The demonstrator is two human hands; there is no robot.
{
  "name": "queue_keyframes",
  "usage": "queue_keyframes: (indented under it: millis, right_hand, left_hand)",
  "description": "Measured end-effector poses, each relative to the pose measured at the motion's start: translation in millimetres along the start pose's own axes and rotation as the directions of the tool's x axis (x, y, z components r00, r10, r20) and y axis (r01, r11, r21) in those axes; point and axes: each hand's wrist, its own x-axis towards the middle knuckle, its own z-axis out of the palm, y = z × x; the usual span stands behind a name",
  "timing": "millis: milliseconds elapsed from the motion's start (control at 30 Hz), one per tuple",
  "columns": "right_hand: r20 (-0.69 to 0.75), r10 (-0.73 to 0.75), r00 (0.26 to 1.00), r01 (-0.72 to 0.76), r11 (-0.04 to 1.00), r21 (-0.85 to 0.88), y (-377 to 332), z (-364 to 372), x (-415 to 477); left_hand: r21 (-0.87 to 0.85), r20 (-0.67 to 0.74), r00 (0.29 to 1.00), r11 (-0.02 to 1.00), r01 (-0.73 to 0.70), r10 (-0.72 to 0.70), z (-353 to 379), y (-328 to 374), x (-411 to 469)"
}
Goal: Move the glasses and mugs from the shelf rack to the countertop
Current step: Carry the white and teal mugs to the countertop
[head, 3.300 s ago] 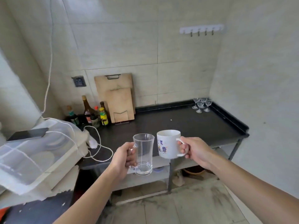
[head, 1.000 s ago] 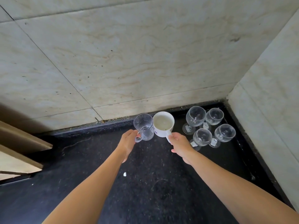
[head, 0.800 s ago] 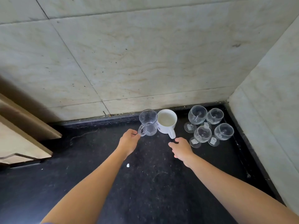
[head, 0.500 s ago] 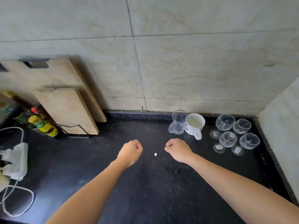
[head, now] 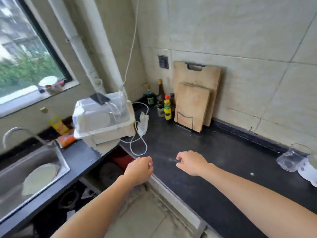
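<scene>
A clear glass mug (head: 290, 159) stands on the black countertop (head: 205, 152) at the far right, by the wall. Touching it on the right is a white ceramic mug (head: 309, 170), cut off by the frame edge. My left hand (head: 139, 170) hovers over the counter's front edge with fingers curled and nothing in it. My right hand (head: 191, 162) is above the counter, also loosely curled and holding nothing. Both hands are well to the left of the mugs. The shelf rack is not clearly in view.
Two wooden cutting boards (head: 193, 103) lean on the wall beside several sauce bottles (head: 166, 107). A white lidded dish box (head: 103, 117) with a phone on top, a power strip (head: 143, 124) and white cable lie left. A steel sink (head: 32, 169) holds a plate.
Both hands let go of the glass mug and the white mug, which now stand by the wall. The hands drew back and the view swung left toward the sink and window.
</scene>
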Motion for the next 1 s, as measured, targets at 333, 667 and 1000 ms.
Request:
queue_keyframes:
  millis: [333,667,1000]
  right_hand:
    - [0.094,-0.482,0.871,0.491,0.852,-0.179,-307.6,87.3,-13.4]
    - [0.329,-0.755,0.567,0.824,0.519,-0.229,-558.3,188.6,-32.5]
    - [0.399,-0.864,0.306,0.952,0.276,-0.132,-790.9,265.3,-13.2]
  left_hand:
    - [0.026,-0.202,0.907,0.923,0.383,-0.370,-86.9,-232.3,-245.0]
    - [-0.182,-0.303,0.609,0.672,0.718,-0.733,-114.3,-380.3,-418.1]
    - [-0.301,-0.345,0.277,0.385,0.872,-0.897,-166.7,-515.8,-519.6]
